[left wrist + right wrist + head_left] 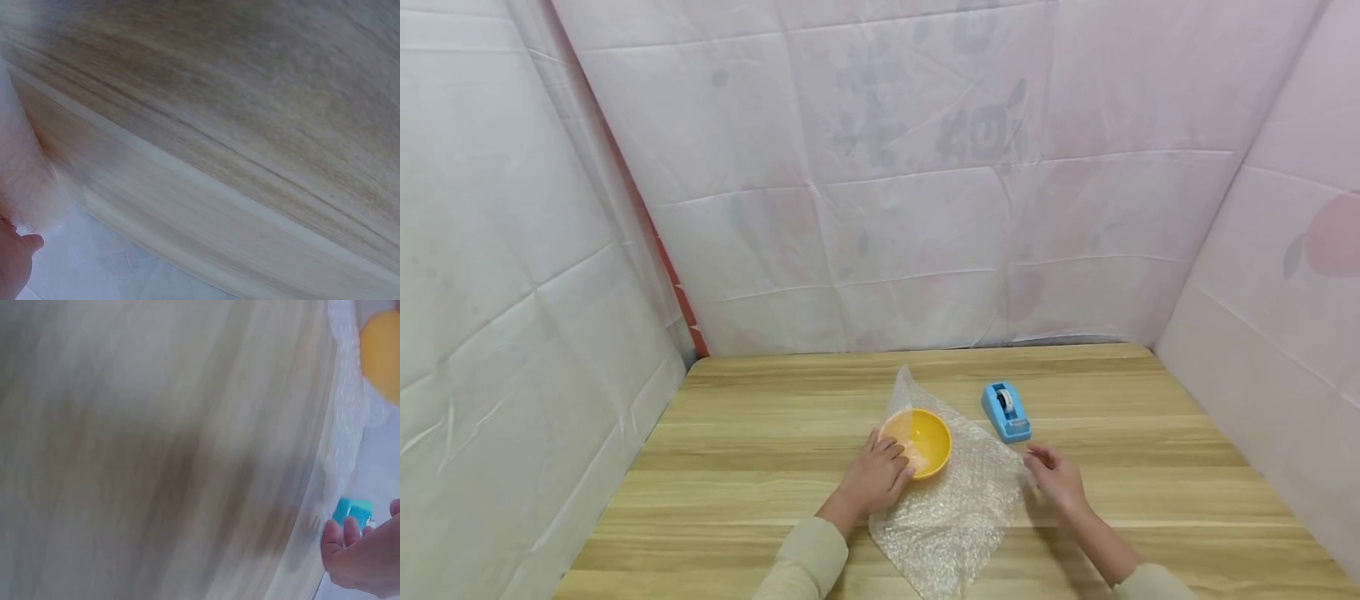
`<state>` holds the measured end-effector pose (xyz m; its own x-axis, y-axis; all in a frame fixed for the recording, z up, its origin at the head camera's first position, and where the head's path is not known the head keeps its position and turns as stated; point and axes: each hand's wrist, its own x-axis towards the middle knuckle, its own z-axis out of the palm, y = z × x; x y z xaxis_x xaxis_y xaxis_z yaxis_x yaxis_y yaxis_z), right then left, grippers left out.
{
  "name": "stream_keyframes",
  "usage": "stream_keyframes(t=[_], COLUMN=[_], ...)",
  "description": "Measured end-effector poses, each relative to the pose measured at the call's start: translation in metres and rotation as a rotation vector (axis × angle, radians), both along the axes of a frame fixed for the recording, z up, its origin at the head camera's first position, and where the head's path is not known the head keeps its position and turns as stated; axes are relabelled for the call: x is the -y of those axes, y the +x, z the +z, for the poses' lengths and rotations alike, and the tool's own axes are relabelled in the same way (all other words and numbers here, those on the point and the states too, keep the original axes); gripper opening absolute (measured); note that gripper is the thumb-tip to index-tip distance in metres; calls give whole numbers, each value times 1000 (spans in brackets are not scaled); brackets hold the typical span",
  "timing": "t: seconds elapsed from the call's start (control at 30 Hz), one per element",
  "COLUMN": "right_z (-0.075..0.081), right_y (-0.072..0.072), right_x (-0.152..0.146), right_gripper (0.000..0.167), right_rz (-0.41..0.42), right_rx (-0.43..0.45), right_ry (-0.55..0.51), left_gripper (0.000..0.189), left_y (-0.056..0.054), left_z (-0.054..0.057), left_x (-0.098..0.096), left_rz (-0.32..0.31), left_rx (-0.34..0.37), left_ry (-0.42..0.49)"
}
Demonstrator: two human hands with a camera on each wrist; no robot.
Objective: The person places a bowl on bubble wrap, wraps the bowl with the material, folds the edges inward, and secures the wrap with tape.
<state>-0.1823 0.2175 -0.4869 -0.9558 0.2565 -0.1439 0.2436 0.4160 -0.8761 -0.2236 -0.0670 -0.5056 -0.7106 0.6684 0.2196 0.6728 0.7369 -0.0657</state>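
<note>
Here was the left hand (876,475), fingers lightly bent, laid over a folded flap of translucent bubble wrap (958,512) and pressing it against the left side of a yellow bowl (934,437), with no firm grip to be seen! Across on the right, the right hand (1056,477) had finger and thumb drawn together, pinching the right corner of the wrap. A floppy customer, that: it looked feather-light, soft and springy, best taken by its corners with a flat palm on the folds. The bowl sat upright on the far-left part of the wrap; smooth, stiff and probably light plastic, it seemed hard to break, apt to slide, and surest held by its rim. Inside it, just that flap showed! Beyond, on the table (760,433), a blue tape dispenser (991,410) stood just beside the wrap's far-right edge, a tape roll (1004,401) seated in its far end.
</note>
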Motion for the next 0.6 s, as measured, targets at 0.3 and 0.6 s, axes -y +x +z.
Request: stream_keyframes(t=[0.3, 0.6], right_z=[2, 1], right_y=[-4, -11], right_x=[-11, -16], right_gripper=[44, 42], right_rz=[20, 58], right_rx=[21, 67], right_ry=[92, 88], left_gripper=[37, 38], left_y=[-1, 1], left_z=[-2, 1], left_x=[0, 0], left_rz=[-3, -12], left_rx=[-2, -11], left_ry=[8, 9])
